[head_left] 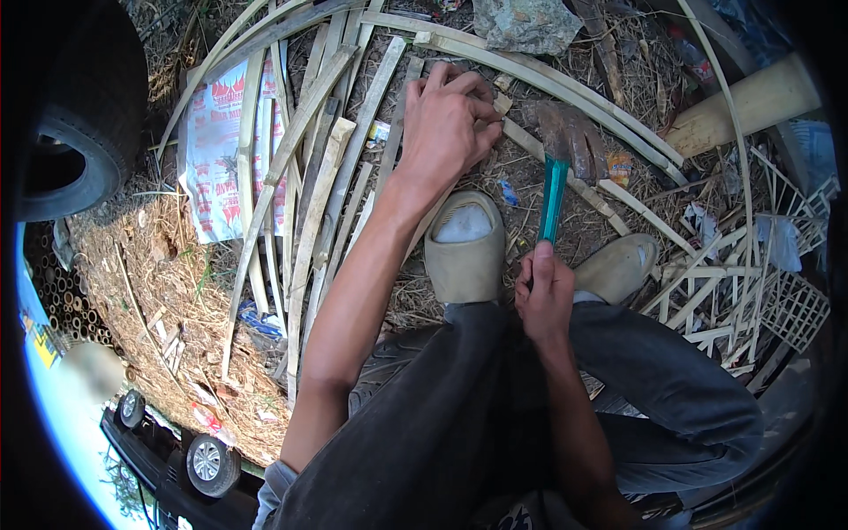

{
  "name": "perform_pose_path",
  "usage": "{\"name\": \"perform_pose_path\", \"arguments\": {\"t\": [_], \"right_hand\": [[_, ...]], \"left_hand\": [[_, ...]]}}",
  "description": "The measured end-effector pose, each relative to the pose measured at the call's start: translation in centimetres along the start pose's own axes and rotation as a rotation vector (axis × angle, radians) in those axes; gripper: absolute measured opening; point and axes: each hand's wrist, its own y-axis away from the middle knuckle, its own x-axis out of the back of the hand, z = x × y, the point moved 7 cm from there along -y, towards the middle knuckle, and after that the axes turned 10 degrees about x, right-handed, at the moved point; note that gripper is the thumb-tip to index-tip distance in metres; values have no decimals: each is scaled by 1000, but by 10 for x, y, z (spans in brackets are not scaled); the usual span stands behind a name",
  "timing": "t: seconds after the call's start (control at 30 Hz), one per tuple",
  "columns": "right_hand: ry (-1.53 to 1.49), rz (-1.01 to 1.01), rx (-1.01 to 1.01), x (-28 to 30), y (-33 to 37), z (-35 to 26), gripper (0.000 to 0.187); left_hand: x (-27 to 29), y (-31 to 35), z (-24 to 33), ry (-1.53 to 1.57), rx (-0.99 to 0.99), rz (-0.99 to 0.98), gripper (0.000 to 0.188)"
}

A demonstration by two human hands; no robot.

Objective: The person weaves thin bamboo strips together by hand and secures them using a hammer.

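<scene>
My left hand (449, 119) is closed at the far middle, its fingers curled down over the end of a pale bamboo strip (527, 141); the fingertips are partly hidden. From there the strip slants toward the near right, past my sandals. My right hand (545, 287) grips the lower end of a teal-handled tool (554, 196). Its dark, rusty head points away from me beside a brown block (585, 146) on the ground, and its exact kind is hard to make out. Several split bamboo strips (305, 159) lie left of my left hand.
My sandalled feet (464, 243) stand between the hands. A grey rock (528, 25) lies at the far edge, a thick bamboo pole (746, 110) at far right. Bamboo lattice (707, 291) is at right, a printed sheet (216, 150) and a tyre (75, 168) at left.
</scene>
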Motion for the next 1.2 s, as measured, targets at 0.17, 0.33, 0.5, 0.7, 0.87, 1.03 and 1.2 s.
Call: {"name": "perform_pose_path", "arguments": {"t": [0.17,0.33,0.5,0.7,0.87,1.03,1.2], "right_hand": [[363,270,469,-5,-44,-38,19],[446,424,464,17,-93,-43,26],[500,404,412,14,-103,-35,29],[500,370,366,18,-104,-34,30],[507,353,403,18,-104,-34,30],[485,346,450,18,-105,-33,31],[481,341,427,18,-105,-32,31]], "left_hand": [[0,-1,-15,59,-57,1,14],[2,-5,-10,102,-113,-15,15],[1,-4,-24,177,-76,-59,18],[1,9,-12,96,-116,15,16],[-4,16,-6,64,-127,124,15],[-4,13,-12,146,-95,133,14],[-9,16,-13,147,-111,191,15]]}}
